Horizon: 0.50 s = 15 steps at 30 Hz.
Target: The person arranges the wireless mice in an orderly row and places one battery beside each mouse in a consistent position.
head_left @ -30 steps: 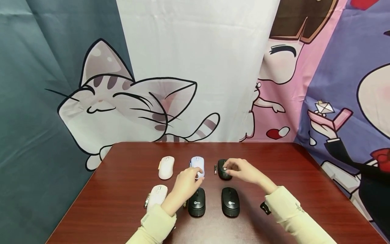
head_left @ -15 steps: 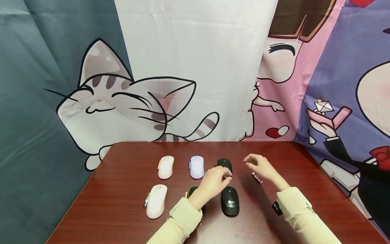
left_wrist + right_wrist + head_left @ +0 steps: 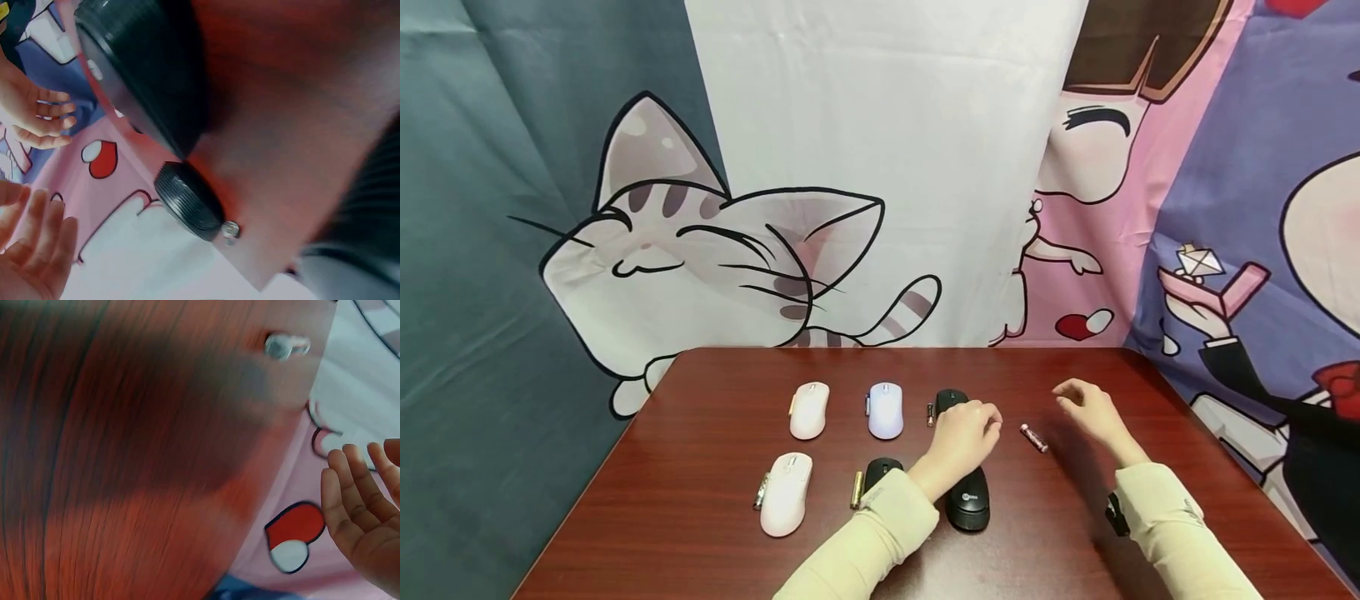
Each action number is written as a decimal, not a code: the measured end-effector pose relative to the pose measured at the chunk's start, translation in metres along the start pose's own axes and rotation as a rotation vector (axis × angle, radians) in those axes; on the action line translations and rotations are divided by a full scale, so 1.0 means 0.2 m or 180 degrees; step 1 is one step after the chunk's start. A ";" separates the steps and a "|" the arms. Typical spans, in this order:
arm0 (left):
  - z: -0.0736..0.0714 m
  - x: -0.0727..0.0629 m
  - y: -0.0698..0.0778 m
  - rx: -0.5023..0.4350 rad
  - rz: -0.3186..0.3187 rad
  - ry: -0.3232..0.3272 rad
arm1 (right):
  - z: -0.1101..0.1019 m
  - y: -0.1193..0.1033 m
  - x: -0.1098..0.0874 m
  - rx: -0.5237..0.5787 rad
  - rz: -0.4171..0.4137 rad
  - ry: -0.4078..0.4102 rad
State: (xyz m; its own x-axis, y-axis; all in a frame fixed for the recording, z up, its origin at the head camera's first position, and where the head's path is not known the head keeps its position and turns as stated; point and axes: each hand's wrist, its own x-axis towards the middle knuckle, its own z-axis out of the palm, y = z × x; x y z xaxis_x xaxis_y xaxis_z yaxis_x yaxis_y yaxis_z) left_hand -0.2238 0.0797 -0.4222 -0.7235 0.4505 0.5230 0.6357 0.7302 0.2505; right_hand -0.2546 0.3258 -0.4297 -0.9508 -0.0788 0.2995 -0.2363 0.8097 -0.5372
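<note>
Over the right-hand pair of black computer mice my left hand hovers, partly covering the back black mouse and the front black mouse. In the left wrist view the left hand has loosely bent fingers and holds nothing. My right hand is raised over the table's right side. Its fingers look relaxed, with nothing in them, in the right wrist view. Between the two hands a dark-reddish battery lies on the table; its silvery end shows in the right wrist view.
Further left are a lavender mouse, a back white mouse, a front white mouse and another black mouse, partly behind the left sleeve. A gold battery and other batteries lie beside mice. A printed cloth hangs behind the table.
My right hand has moved right, away from the back black mouse, and the reddish battery has come into sight. My left hand has travelled right, from the lavender mouse to above the black mice.
</note>
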 end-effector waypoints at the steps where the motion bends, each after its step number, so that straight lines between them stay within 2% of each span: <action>1: 0.01 0.01 0.01 0.0067 0.0006 -0.0019 | -0.01 0.02 0.00 -0.0016 0.0021 0.0007; 6: 0.08 0.09 0.07 0.0535 0.0091 -0.0152 | -0.05 0.09 0.01 -0.0071 0.0066 -0.0012; 10: 0.14 0.15 0.09 0.0893 0.0071 -0.0263 | -0.09 0.13 0.02 -0.0070 0.0020 -0.0116; 12: 0.16 0.16 0.09 0.0956 0.0067 -0.0395 | -0.10 0.15 0.04 -0.0073 -0.0054 -0.0238; 15: 0.18 0.18 0.07 0.0956 0.0152 -0.0711 | -0.13 0.18 0.06 -0.0128 -0.0197 -0.0390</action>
State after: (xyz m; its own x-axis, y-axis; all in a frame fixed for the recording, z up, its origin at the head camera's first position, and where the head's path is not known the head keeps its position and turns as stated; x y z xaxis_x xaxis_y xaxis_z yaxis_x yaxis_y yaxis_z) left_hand -0.2504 0.1254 -0.4286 -0.7569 0.5643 0.3295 0.5869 0.8088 -0.0372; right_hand -0.2701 0.3687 -0.4254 -0.9525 -0.1978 0.2314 -0.2895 0.8235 -0.4879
